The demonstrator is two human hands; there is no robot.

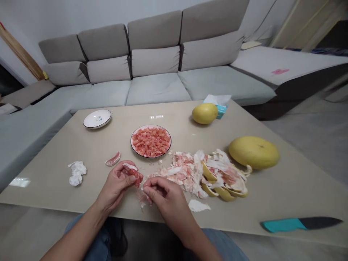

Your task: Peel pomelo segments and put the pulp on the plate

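Observation:
My left hand is closed around a peeled red pomelo segment, with some white membrane along its top. Just to the right, my right hand pinches a thin piece of membrane between thumb and fingertips. Another pomelo segment, its pale skin still on, lies on the table beyond my left hand. Red pomelo pulp in small pieces fills a dark-rimmed plate ahead of both hands. A heap of membranes and peel spreads beyond my right hand.
Two whole yellow pomelos sit at the right, the farther beside a tissue pack. A turquoise-handled knife lies near the front right edge. A white dish and crumpled tissue are at the left.

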